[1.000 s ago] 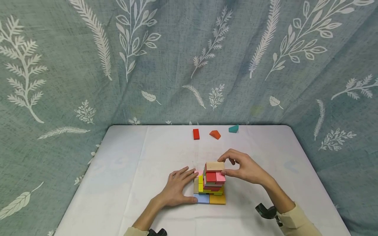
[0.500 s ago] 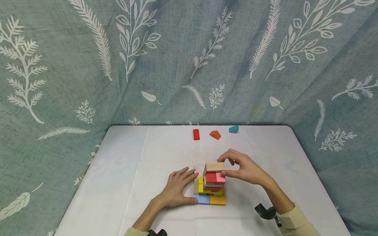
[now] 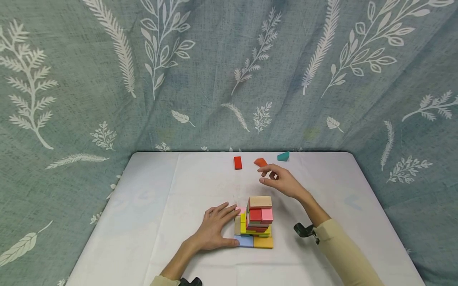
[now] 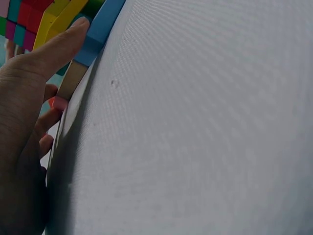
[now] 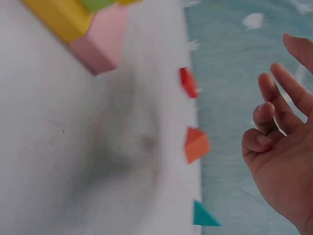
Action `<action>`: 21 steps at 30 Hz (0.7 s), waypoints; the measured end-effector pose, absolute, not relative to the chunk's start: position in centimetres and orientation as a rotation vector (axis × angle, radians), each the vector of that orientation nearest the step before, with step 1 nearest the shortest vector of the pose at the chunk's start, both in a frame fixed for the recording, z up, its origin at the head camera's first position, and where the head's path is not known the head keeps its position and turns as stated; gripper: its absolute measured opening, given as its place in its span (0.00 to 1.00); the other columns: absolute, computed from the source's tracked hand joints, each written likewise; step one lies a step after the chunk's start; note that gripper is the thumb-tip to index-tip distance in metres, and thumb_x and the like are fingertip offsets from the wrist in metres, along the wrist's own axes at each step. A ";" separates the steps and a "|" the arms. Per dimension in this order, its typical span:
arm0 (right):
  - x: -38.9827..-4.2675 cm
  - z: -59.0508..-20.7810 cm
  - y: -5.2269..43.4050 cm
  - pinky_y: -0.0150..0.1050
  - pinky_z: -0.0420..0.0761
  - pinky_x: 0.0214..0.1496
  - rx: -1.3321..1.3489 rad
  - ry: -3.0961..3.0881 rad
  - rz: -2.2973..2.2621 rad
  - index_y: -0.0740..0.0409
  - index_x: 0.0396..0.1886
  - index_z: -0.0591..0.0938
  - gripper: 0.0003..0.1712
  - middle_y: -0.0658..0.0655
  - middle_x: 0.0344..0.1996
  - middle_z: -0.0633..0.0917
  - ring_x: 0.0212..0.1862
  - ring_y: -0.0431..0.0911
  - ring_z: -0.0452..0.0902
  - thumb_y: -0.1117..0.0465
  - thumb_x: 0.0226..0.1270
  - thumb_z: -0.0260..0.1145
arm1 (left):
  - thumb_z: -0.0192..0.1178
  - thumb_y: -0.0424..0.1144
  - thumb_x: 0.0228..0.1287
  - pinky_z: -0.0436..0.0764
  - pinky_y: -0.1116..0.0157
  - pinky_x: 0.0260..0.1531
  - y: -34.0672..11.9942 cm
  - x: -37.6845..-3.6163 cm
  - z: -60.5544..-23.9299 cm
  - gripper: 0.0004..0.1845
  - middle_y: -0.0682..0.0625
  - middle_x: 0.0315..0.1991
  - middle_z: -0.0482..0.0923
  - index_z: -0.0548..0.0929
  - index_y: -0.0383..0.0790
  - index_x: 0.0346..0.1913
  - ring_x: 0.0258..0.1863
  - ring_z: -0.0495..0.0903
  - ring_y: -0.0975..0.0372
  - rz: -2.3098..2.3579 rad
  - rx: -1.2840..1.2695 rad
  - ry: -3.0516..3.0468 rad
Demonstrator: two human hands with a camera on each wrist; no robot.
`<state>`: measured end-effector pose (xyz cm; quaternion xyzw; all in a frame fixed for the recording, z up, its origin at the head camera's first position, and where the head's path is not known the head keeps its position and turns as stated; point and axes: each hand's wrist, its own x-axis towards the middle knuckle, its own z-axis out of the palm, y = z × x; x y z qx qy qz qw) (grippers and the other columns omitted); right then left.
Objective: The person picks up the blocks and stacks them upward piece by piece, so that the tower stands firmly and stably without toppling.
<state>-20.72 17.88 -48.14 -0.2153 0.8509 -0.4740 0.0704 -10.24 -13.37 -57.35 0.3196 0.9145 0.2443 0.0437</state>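
A tower of coloured blocks stands on the table, with a plain wooden block (image 3: 260, 202) on top and red (image 3: 255, 215) and pink blocks below it. Its wider base shows a blue block (image 3: 245, 240) and an orange-yellow block (image 3: 262, 242) at the front. My left hand (image 3: 214, 230) rests at the base's left side, fingers spread; in the left wrist view its thumb (image 4: 73, 39) lies against the blue block. Beyond the tower, my right hand (image 3: 284, 183) is raised over the table, fingers loosely bent around nothing. Its fingertips overlap an orange angular block (image 3: 259, 161) in the head view.
Along the table's back edge lie a red rectangular block (image 3: 237, 163) and a teal wedge-like block (image 3: 283, 156), either side of the orange one. A leaf-patterned cloth (image 3: 214, 79) hangs behind and beside the white table (image 3: 200, 178).
My right hand has let go of the wooden block on top of the tower and moved up and away toward the back edge. The left hand has stayed in place.
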 end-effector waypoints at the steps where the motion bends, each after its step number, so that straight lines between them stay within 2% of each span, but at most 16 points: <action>1: -21.5 -48.6 17.5 0.42 0.74 0.40 -0.635 2.565 -1.408 0.44 0.58 0.82 0.22 0.50 0.46 0.82 0.40 0.48 0.73 0.45 0.68 0.69 | 0.61 0.77 0.51 0.53 0.40 0.68 -13.4 -10.2 -57.3 0.54 0.56 0.78 0.57 0.59 0.58 0.79 0.79 0.50 0.53 0.749 0.983 2.799; 9: -26.3 -51.5 14.5 0.44 0.74 0.44 -0.603 2.595 -1.269 0.52 0.61 0.81 0.28 0.51 0.46 0.82 0.42 0.49 0.74 0.43 0.68 0.68 | 0.62 0.77 0.51 0.54 0.40 0.67 -13.5 -10.3 -57.2 0.54 0.55 0.78 0.57 0.59 0.58 0.79 0.78 0.51 0.51 0.729 1.003 2.815; 21: -29.5 -53.1 12.0 0.40 0.77 0.39 -0.570 2.661 -1.173 0.58 0.63 0.79 0.29 0.54 0.43 0.83 0.39 0.46 0.77 0.49 0.67 0.70 | 0.62 0.76 0.52 0.52 0.40 0.68 -13.5 -10.4 -57.3 0.54 0.56 0.79 0.56 0.58 0.58 0.80 0.79 0.48 0.53 0.727 0.987 2.792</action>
